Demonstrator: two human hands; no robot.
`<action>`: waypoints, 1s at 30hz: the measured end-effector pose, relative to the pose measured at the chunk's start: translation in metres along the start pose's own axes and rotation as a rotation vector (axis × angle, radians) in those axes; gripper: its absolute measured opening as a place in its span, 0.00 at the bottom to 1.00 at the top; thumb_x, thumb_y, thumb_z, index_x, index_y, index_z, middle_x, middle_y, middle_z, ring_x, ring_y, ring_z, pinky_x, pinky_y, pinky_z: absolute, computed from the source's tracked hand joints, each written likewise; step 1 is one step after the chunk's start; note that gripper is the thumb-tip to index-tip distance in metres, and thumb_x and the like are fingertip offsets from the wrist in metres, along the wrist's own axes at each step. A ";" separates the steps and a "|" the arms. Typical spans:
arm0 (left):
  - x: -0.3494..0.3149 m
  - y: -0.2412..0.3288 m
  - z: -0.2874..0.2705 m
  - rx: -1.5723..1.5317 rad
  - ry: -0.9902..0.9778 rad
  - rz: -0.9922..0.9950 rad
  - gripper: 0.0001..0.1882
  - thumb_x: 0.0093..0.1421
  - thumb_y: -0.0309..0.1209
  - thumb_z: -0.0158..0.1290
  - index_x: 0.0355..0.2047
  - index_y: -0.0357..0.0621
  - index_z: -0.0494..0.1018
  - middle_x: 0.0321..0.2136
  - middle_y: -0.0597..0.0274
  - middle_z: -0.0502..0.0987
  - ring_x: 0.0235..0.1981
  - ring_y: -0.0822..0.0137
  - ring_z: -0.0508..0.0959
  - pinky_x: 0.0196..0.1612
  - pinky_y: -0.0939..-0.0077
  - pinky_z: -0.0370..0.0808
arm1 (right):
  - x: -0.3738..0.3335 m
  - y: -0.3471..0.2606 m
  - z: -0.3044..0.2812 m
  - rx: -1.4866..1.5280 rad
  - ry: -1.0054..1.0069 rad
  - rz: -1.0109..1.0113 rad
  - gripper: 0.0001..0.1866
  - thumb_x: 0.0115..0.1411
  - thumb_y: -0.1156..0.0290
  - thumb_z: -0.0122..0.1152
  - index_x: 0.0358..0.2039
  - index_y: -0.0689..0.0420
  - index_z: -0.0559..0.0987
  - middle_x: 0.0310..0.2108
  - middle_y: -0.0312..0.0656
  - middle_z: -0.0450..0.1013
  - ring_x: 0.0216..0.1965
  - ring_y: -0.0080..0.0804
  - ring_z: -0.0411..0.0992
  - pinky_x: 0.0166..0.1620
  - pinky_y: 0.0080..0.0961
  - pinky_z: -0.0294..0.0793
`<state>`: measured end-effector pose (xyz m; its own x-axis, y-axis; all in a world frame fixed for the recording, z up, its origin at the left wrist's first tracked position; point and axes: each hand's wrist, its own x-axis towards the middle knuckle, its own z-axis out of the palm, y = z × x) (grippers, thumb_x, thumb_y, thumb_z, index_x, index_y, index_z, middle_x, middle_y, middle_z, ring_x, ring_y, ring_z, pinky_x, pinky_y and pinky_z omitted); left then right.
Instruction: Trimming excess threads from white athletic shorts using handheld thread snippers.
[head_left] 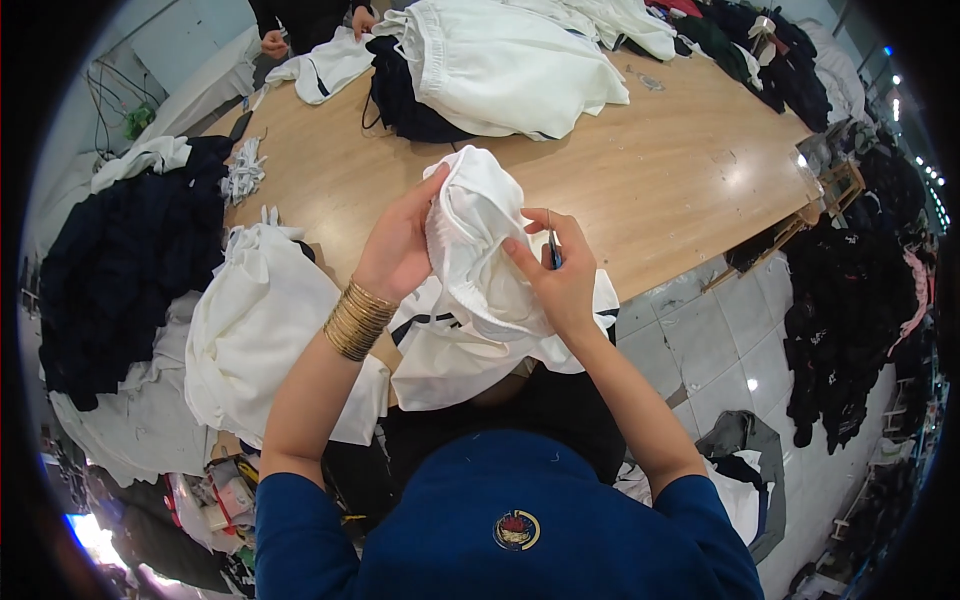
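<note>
White pants [480, 230] with a gathered elastic waistband are bunched up in front of me, their lower part with a dark stripe hanging over my lap. My left hand [400, 245], with gold bangles at its wrist, grips the waistband side, the fingers partly behind the cloth. In my right hand [560, 270] is a small pair of thread snips [553, 250], mostly covered by the fingers and pointing up. The right thumb and fingertips are at the edge of the inner cloth folds; whether they pinch it I cannot tell.
A wooden table [700, 170] spreads ahead, with white pants [510, 70] piled on it. More white garments [260, 320] lie left, beside a dark heap [130, 260] and a bundle of white cords [243, 170]. Across the table, another person's hands [362, 20] show near white cloth.
</note>
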<state>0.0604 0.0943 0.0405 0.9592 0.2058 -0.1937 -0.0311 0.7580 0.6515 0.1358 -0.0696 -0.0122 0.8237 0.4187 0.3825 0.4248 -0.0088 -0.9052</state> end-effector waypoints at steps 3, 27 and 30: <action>-0.008 0.003 0.003 0.065 -0.058 0.052 0.19 0.63 0.38 0.44 0.50 0.37 0.65 0.46 0.60 0.72 0.46 0.68 0.73 0.50 0.72 0.69 | 0.004 0.001 0.001 -0.027 -0.045 -0.140 0.12 0.48 0.67 0.67 0.32 0.58 0.77 0.26 0.34 0.70 0.24 0.20 0.65 0.26 0.18 0.63; -0.009 0.044 0.017 0.982 -0.550 -0.192 0.23 0.45 0.28 0.52 0.44 0.33 0.72 0.36 0.60 0.76 0.35 0.75 0.73 0.41 0.83 0.69 | 0.073 -0.104 -0.077 -0.326 -0.056 -0.336 0.10 0.53 0.64 0.60 0.30 0.58 0.75 0.16 0.38 0.64 0.18 0.23 0.59 0.23 0.18 0.58; -0.010 0.033 0.025 1.126 -0.642 -0.108 0.25 0.46 0.29 0.53 0.46 0.34 0.70 0.37 0.61 0.76 0.36 0.73 0.73 0.42 0.81 0.69 | 0.076 -0.103 -0.082 -0.321 0.001 -0.341 0.10 0.54 0.65 0.60 0.30 0.59 0.76 0.17 0.36 0.66 0.20 0.19 0.60 0.24 0.17 0.59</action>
<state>0.0569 0.1019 0.0820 0.9139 -0.3924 -0.1045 0.0054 -0.2455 0.9694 0.1849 -0.1115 0.1256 0.6170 0.4456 0.6487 0.7661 -0.1515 -0.6246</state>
